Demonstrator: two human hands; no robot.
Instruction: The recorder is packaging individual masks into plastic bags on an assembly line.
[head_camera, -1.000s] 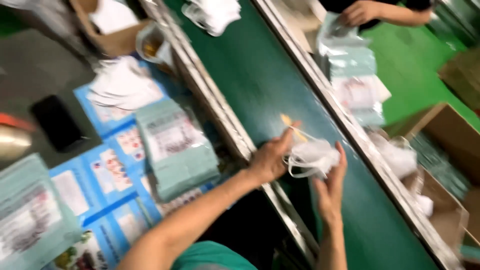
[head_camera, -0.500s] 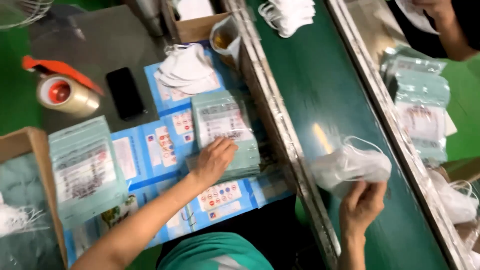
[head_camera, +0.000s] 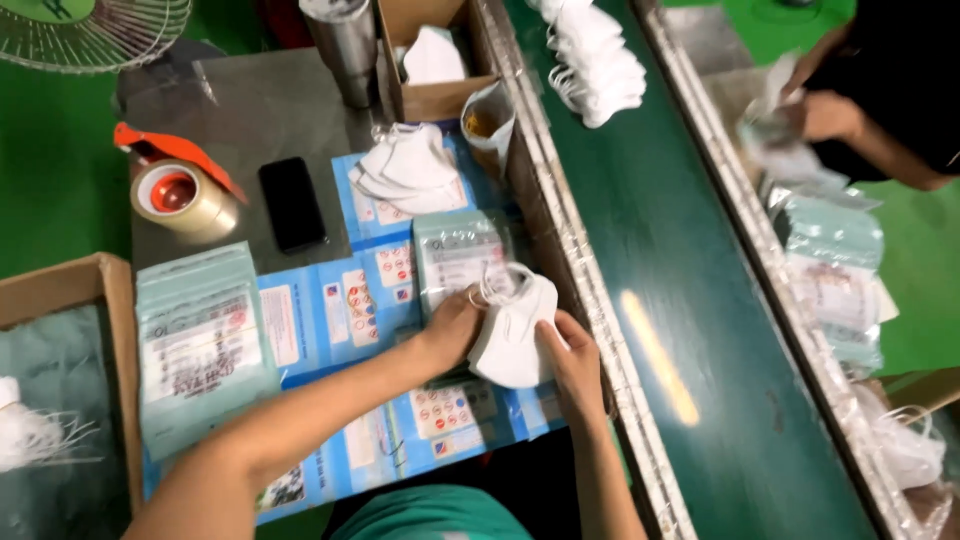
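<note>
Just above the near edge of the bench (head_camera: 240, 110), both hands are gripping a stack of white folded face masks (head_camera: 512, 330). The left hand (head_camera: 452, 328) is pressing against the stack's left side, its fingers (head_camera: 474, 300) curling onto the masks near the loose ear loops. The right hand (head_camera: 568, 352) is cupping the stack's right side, its fingers (head_camera: 552, 335) clamping on the white fabric. The stack is sitting upright between the two hands, over the lower end of a pile of pale green printed pouches (head_camera: 458, 255) that is lying just beyond the fingers. Blue printed sheets (head_camera: 330, 310) are lying under the hands. Further beyond the fingers, a loose heap of white masks (head_camera: 410, 170) is resting on the sheets. To the left of the left hand, a second pile of green pouches (head_camera: 200, 345) is lying well apart, with a black phone (head_camera: 292, 203) and a tape dispenser (head_camera: 180, 195) beyond it. To the right of the right hand, the green conveyor belt (head_camera: 680, 300) is carrying another heap of masks (head_camera: 595, 60). Across the belt, another person's hand (head_camera: 825, 115) is handling pouches.
</note>
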